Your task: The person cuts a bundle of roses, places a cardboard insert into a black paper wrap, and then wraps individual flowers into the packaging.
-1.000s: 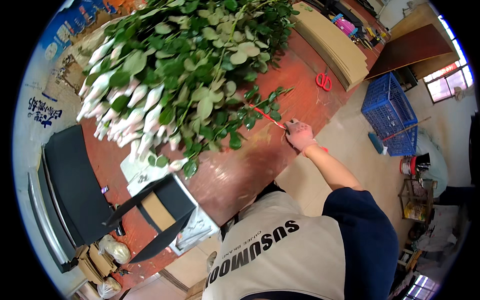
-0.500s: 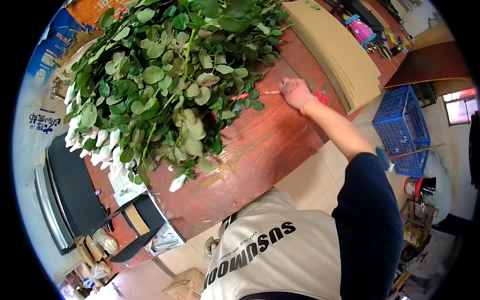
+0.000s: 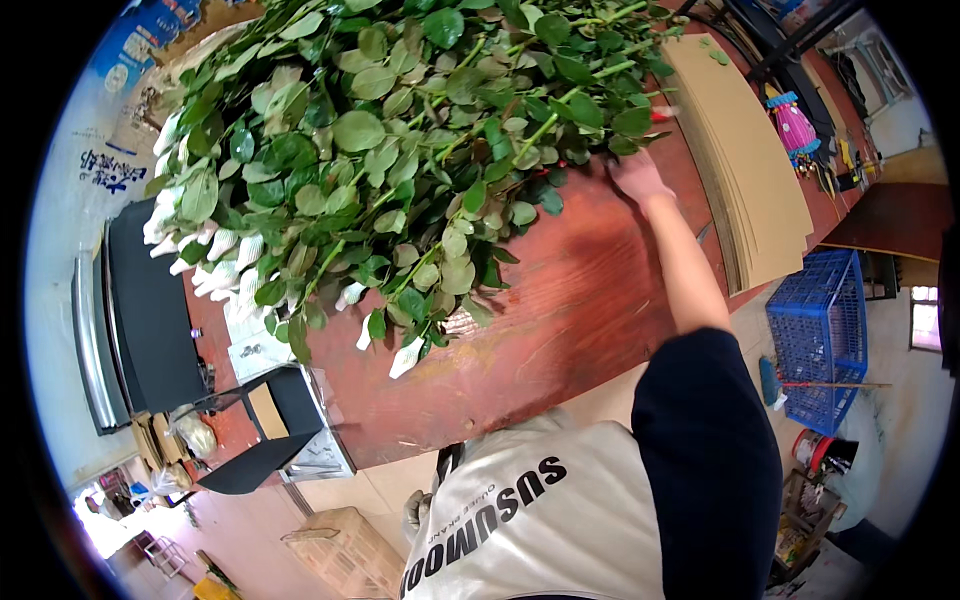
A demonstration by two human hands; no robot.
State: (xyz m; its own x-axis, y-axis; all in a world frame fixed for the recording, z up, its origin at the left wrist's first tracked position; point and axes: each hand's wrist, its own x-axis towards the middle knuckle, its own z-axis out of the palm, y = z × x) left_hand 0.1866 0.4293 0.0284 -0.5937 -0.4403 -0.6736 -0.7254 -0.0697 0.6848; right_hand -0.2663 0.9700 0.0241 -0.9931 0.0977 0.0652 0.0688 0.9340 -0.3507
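Observation:
A large heap of leafy rose stems (image 3: pixel 380 170) lies across the red-brown table (image 3: pixel 560 290), with the flower heads (image 3: pixel 235 250) in white sleeves at its left end. My right hand (image 3: pixel 642 178) is low over the table at the heap's right edge. Leaves cover part of its fingers, and what they hold, if anything, does not show. Bits of red show among the leaves beside the hand. A small grey tip (image 3: pixel 704 233) shows between my forearm and the cardboard. My left hand and arm do not show.
A stack of long cardboard sheets (image 3: pixel 745 180) lies right of the hand. Beyond it are a pink and blue doll-like item (image 3: pixel 795 128) and some tools. A blue plastic crate (image 3: pixel 815 335) stands on the floor at right. Black sheets (image 3: pixel 155 310) are at far left.
The view has shifted, so the table and cardboard sit farther right. My right hand has come against the leaves, which spread farther right. The red-handled scissors seen beside it earlier no longer show clearly.

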